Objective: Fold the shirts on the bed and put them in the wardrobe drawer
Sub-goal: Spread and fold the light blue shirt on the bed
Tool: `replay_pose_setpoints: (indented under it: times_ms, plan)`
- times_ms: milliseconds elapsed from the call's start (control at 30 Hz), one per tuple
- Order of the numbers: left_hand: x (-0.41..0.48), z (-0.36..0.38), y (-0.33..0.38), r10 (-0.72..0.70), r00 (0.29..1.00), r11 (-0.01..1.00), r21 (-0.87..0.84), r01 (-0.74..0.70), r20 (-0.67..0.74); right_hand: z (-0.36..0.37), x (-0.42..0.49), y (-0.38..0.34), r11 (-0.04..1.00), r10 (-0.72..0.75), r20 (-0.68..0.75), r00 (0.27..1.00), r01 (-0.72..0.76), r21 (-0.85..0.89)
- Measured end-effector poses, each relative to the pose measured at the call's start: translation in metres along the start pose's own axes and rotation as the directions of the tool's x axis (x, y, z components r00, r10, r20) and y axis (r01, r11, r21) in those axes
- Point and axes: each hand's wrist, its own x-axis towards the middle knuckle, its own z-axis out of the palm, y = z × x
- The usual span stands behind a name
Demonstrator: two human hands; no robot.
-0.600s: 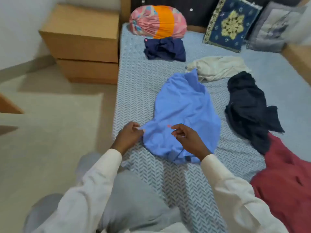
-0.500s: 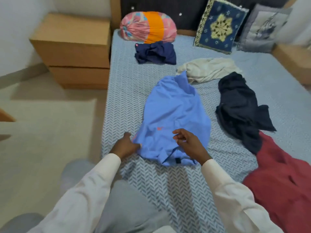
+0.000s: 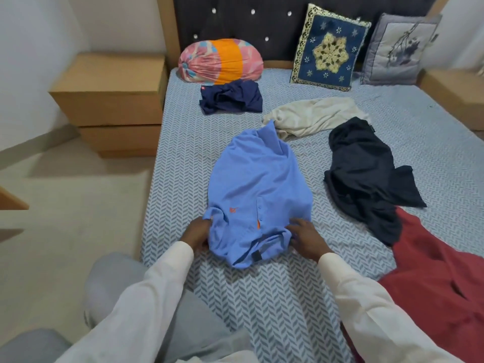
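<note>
A light blue polo shirt (image 3: 258,189) lies crumpled lengthwise on the bed (image 3: 180,163), collar end nearest me. My left hand (image 3: 197,233) grips its left shoulder edge. My right hand (image 3: 305,237) holds the fabric at the right of the collar. Other shirts lie loose on the sheet: a navy one (image 3: 231,98) near the head of the bed, a cream one (image 3: 311,116), a black one (image 3: 366,174) and a dark red one (image 3: 440,279) at the right.
A pink and orange bolster (image 3: 220,61) and two cushions (image 3: 330,48) lean at the headboard. A wooden bedside cabinet (image 3: 110,100) stands left of the bed, another (image 3: 455,93) at the right. Bare beige floor (image 3: 65,218) lies on the left.
The blue shirt has been drawn nearer to me. My right hand moved from the shirt's chest to the right of the collar, and my left hand slid down its left edge.
</note>
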Motion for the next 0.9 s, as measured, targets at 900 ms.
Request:
replay_pose_setpoints:
  times_ms: [900]
  plan:
    - [0.030, -0.051, 0.140, 0.563, 0.814, 0.670, 0.500, -0.549, 0.141, -0.079, 0.060, -0.096, 0.112, 0.529, -0.019, 0.848, -0.047, 0.993]
